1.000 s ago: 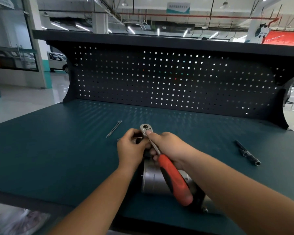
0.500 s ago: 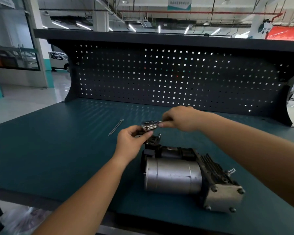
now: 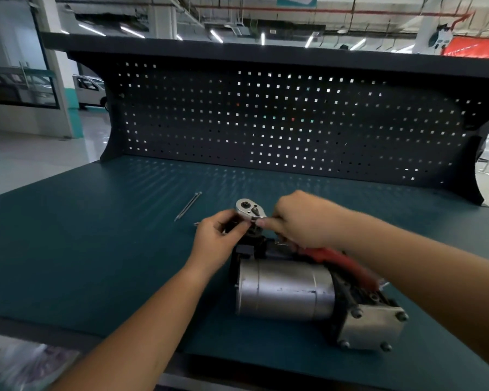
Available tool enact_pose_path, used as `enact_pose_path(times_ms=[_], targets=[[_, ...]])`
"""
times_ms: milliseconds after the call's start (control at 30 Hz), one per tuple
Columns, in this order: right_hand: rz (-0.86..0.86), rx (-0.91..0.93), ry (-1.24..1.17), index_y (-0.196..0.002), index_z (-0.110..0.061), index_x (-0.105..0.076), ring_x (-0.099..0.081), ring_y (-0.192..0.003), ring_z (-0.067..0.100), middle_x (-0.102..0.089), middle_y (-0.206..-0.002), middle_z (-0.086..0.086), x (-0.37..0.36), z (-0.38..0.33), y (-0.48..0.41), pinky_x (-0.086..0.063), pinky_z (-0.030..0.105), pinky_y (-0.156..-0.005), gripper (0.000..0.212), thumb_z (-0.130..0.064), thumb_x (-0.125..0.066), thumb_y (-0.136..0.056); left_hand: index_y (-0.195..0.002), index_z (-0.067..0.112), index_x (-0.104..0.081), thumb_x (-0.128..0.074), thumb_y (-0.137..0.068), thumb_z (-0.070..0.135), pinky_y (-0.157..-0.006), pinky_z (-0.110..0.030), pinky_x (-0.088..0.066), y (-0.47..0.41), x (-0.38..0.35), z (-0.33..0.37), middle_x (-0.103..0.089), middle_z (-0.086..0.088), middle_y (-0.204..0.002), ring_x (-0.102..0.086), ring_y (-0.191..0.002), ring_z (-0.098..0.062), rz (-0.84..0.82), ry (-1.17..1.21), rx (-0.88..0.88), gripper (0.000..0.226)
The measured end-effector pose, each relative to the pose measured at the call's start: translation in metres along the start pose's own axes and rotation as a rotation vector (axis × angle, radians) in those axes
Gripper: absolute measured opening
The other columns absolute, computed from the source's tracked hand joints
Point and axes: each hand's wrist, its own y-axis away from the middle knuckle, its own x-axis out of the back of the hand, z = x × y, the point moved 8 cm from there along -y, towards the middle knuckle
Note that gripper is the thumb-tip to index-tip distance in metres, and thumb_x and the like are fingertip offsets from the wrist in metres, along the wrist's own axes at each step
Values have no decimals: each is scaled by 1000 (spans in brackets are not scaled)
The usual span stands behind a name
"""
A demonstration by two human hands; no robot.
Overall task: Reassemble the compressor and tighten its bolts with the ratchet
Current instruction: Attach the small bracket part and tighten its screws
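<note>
On the dark teal workbench top (image 3: 96, 249), furthest left, two long thin steel bolts (image 3: 187, 206) lie loose side by side, apart from everything else. Just right of them the left hand (image 3: 218, 235) has its fingers curled in, pinching at the underside of the ratchet (image 3: 250, 208), a chrome round-headed tool with a red plastic handle. Whether it is steadying a socket or a bolt there is hidden by the fingers. The right hand (image 3: 299, 221) is clamped round the ratchet's shank just behind the head, with the red grip trailing back under the wrist. Below both hands the compressor (image 3: 285, 289), a dull silver metal cylinder with a black finned block and a bolted grey end plate, lies on its side near the bench's front edge, right of centre. It is probably heavy and rigid, so it should stay put under torque. The smooth drum could roll or slip, so the finned block or square end plate would be better places to brace it. The ratchet's leverage comes from holding further down the red handle.
</note>
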Motion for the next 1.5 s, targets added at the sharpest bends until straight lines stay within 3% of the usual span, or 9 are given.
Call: enact_pose_path(times_ms=[167,267,500,633,800,967,1067,1300,1500], targets=[[-83,-318,-1231,-67,-7,-53,-46,-31,9,-50,-37,-4,-43,-12,13,-38,15,-36,44,-40,-49,-96,-71,30,-63,-72,-74,-5,-60,-10,-46,5,6,4,-67,21,-64,-59,-61,8,234,-21,31,36],[32,-345,-1428,-67,-5,-51,-43,-28,5,-47,-34,-6,-52,-21,17,-34,12,-33,42,-34,-50,-97,-66,30,-65,-74,-73,2,-61,-24,-48,9,7,3,-66,16,-59,-57,-57,3,282,-20,62,31],[-268,-258,-891,-72,-12,-60,-57,-42,8,-59,-52,-3,-40,-9,19,-44,15,-43,34,-33,-51,-96,-66,21,-69,-65,-64,23,-99,-59,-38,5,4,13,-69,4,-65,-59,-66,-11,125,-134,46,5],[-185,-129,-258,-82,-12,-67,-59,-50,1,-63,-60,-8,2,23,2,-40,10,-50,35,-42,-54,-93,-71,43,-72,-73,-71,21,-105,-57,-35,-1,0,15,-70,23,-75,-67,-80,-4,36,-87,45,22],[34,19,273,-116,-25,-57,-56,-108,20,-62,-111,-3,13,35,-26,-34,36,-94,41,-54,-37,-95,-70,40,-71,-74,-79,10,-79,-35,-51,-8,1,3,-72,15,-74,-65,-75,-5,49,-46,29,32],[174,138,453,-111,-22,-51,-59,-92,27,-65,-101,2,10,28,-23,-43,34,-72,44,-54,-24,-98,-81,35,-67,-71,-82,9,-72,-15,-49,-4,2,1,-72,17,-77,-65,-76,2,81,-51,19,26],[166,163,541,-106,-21,-52,-49,-67,24,-60,-80,2,10,21,-13,-31,31,-54,47,-54,-20,-98,-82,28,-63,-70,-83,10,-74,-28,-48,7,-3,-1,-70,-4,-85,-64,-83,-16,158,-80,17,19],[115,-64,170,-67,-17,-38,-48,-68,28,-37,-62,1,-9,-6,18,-34,31,-61,49,-51,-24,-99,-82,16,-59,-61,-83,-7,-73,-26,-44,13,-13,-4,-62,-19,-90,-56,-82,-19,182,6,89,23],[47,-209,-699,-66,-17,-41,-50,-31,4,-54,-52,-1,-40,-21,25,-38,17,-39,40,-36,-38,-100,-78,20,-62,-72,-67,0,-61,-14,-41,14,1,11,-61,14,-71,-57,-69,1,251,-170,52,25]])
